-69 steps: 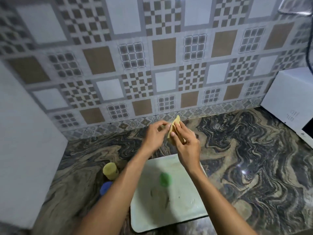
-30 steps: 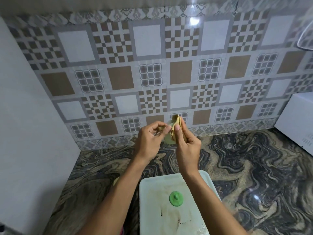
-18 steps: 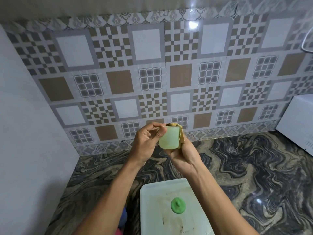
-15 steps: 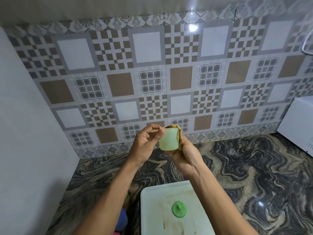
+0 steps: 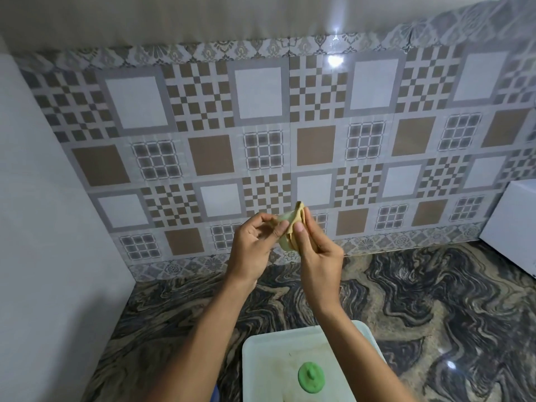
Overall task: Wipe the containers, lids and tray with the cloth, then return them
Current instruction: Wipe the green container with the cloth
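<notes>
Corner of a home kitchen.
A wall (image 5: 261, 126) of patterned tiles is met by a swirled dark stone tabletop (image 5: 435, 300), on which a pale tray (image 5: 269, 361) is laid; a white appliance (image 5: 516, 224) is seen at the right edge.

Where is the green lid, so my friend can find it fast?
Look at the swirly dark marble counter, near the bottom edge. A pale, stained tray sits there, and the lid lies on it. It is the only bright green thing, round with a small knob on top.
</notes>
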